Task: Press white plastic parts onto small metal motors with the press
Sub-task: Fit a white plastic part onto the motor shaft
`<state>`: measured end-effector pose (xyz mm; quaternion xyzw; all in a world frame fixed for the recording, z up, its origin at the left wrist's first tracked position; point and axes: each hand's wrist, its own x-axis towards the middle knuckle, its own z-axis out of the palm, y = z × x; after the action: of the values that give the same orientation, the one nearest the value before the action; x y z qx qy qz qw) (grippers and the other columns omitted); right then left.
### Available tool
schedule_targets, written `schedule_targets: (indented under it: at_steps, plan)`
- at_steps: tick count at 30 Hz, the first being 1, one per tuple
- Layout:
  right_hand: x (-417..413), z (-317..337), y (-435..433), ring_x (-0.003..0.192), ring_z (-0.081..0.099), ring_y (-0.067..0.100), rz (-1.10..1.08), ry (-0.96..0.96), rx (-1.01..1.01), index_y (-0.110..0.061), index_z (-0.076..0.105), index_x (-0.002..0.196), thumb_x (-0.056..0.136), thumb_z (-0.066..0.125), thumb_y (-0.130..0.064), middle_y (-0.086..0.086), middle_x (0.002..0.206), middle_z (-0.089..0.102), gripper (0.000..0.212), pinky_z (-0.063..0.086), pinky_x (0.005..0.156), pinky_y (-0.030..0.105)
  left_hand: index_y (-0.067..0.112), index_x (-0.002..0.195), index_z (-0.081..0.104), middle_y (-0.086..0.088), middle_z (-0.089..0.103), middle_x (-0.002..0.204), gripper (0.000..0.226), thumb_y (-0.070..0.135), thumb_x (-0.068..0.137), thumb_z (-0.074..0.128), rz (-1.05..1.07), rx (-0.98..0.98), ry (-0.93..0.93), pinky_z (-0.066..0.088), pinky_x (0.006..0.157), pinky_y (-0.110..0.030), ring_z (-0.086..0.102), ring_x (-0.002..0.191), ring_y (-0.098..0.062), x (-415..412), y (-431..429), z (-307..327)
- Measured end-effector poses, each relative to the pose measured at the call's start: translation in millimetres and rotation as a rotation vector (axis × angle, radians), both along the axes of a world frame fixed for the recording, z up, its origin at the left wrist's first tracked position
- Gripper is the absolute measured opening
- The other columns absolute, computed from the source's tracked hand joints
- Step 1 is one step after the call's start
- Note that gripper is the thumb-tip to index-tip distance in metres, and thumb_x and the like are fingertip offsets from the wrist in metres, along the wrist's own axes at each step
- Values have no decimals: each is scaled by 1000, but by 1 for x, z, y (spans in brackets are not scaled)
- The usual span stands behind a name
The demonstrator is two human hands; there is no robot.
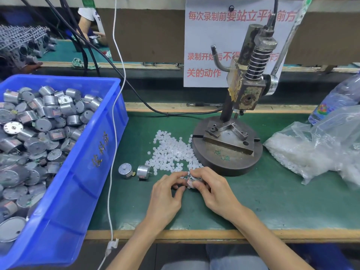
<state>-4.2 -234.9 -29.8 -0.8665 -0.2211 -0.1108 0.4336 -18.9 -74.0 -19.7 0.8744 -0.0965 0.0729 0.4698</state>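
Note:
My right hand (pixel 211 190) grips a small metal motor (pixel 191 181) just in front of the press base. The fingertips of my left hand (pixel 167 191) pinch at the motor's near end, where a white part may sit; I cannot tell. A heap of small white plastic parts (pixel 171 152) lies on the green mat left of the press (pixel 228 145), whose fixture is bare under the raised ram. Two loose motors (pixel 134 170) lie on the mat to the left of my hands.
A blue bin (pixel 93 156) full of motors stands at the left, overhanging the table's front edge. A clear bag of white parts (pixel 303 151) and a plastic bottle (pixel 335 98) lie at the right. Black and white cables run past the bin.

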Motion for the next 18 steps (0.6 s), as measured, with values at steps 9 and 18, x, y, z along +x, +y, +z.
schedule_targets:
  at_steps: [9,18]
  plan:
    - [2,-4,2,89,54,8,58,-59,-7,5,62,99,91,55,-7,8,95,61,16,44,81,17,23,97,71,24,58,71,30,2,75,73,18,4,-28,38,70,-6,54,77,-6,2,2,1]
    - [2,-3,-3,65,57,2,-42,262,337,-23,59,99,93,53,-14,-12,75,60,12,40,57,11,24,95,63,14,59,86,29,13,71,74,-5,80,-2,37,76,-11,50,83,-4,2,-1,-1]
